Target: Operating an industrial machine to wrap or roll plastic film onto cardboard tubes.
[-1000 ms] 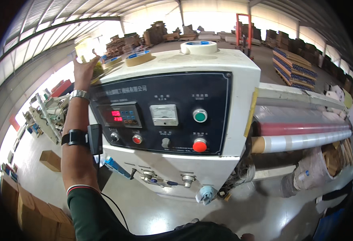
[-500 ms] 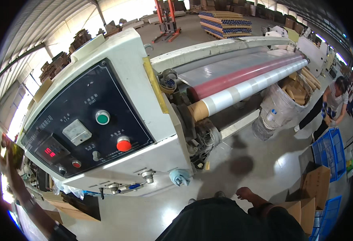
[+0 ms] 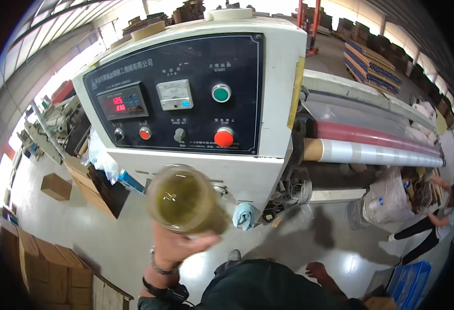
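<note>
My left hand (image 3: 181,245) is closed around a clear jar of green tea (image 3: 181,199), a yellow-green drink with dark leaf-like matter in it. The jar is raised in front of the lower edge of a white machine (image 3: 206,161), hiding some of its knobs. A metal bracelet and a dark band circle my left wrist. Low at my right side hangs my right hand (image 3: 317,270), empty, its fingers loosely bent and apart. Beyond the jar, the machine's dark control panel (image 3: 172,124) carries a green button (image 3: 220,93), a red button (image 3: 224,137) and a lit red display (image 3: 118,104).
A light-blue cloth (image 3: 244,215) hangs at the machine's corner. To the right run a white film roll (image 3: 376,154) and a red roller (image 3: 371,135). A co-worker (image 3: 436,227) bends beside a plastic-wrapped bin (image 3: 387,199). Cardboard boxes (image 3: 54,266) stand lower left; a blue crate (image 3: 410,281) lower right.
My left hand has brought the jar from the far left edge to the middle, before the machine. The view has swung left, so the panel now faces me. My right hand still hangs low.
</note>
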`<state>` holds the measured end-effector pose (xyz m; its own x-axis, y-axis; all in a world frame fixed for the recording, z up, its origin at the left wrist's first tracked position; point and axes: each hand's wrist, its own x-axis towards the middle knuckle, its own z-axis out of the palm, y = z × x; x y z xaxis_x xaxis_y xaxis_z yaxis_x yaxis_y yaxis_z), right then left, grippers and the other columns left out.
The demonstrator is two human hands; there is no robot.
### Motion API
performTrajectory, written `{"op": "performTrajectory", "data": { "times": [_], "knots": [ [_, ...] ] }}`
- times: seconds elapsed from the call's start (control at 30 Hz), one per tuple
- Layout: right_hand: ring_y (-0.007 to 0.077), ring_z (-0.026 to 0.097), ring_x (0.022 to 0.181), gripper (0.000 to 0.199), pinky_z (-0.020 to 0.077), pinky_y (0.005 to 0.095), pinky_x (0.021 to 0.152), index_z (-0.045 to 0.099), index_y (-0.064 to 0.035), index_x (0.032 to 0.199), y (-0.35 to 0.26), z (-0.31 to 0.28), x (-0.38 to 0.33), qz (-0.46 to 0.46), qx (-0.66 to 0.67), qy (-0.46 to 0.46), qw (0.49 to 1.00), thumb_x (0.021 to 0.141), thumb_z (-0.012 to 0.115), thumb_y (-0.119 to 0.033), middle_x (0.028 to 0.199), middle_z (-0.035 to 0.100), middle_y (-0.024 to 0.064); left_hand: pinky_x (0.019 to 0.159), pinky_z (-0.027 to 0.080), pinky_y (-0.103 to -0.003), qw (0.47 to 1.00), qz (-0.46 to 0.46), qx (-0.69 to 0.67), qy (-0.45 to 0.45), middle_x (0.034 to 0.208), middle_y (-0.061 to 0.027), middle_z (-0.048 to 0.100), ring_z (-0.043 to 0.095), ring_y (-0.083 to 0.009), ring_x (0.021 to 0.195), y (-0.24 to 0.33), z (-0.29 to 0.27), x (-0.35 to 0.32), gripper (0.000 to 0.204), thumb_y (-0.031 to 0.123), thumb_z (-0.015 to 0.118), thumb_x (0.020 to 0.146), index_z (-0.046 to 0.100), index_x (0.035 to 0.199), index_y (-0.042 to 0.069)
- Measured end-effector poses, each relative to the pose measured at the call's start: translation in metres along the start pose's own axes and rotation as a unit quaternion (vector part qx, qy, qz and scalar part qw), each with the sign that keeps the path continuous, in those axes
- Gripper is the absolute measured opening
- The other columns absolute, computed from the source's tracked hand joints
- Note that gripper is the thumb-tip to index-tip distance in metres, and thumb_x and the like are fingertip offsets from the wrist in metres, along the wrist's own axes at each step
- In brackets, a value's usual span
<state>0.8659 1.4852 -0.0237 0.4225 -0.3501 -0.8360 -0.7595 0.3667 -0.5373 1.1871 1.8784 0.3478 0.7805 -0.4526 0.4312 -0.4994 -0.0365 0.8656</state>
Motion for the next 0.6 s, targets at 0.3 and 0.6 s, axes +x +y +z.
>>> {"op": "performTrajectory", "data": {
  "times": [0.3,0.6],
  "knots": [
    [0.0202,0.067,0.073,0.023,0.0556,0.032,0.059,0.059,0.0016,0.104,0.118,-0.063,0.026,-0.04,0.063,-0.064,0.995,0.081,0.059,-0.002,0.091,0.065,0.0116,0.085,0.051,-0.033,0.979,0.052,-0.089,-0.178,0.117,-0.0148,0.061,0.064,-0.028,0.1,0.037,0.081,0.019,0.08,0.025,0.084,0.061,0.047,0.128,0.004],
    [0.0204,0.068,0.079,0.02,0.0548,0.0345,0.066,0.06,-0.0019,0.098,0.141,-0.041,0.016,-0.11,-0.153,-0.024,0.982,0.08,0.064,-0.011,0.089,0.064,0.0071,0.08,0.054,-0.037,0.927,0.249,-0.148,-0.237,0.113,-0.0202,0.061,0.064,-0.0346,0.097,0.059,0.122,0.038,0.057,0.009,0.074,0.074,0.05,0.125,0.005]
  ]
}}
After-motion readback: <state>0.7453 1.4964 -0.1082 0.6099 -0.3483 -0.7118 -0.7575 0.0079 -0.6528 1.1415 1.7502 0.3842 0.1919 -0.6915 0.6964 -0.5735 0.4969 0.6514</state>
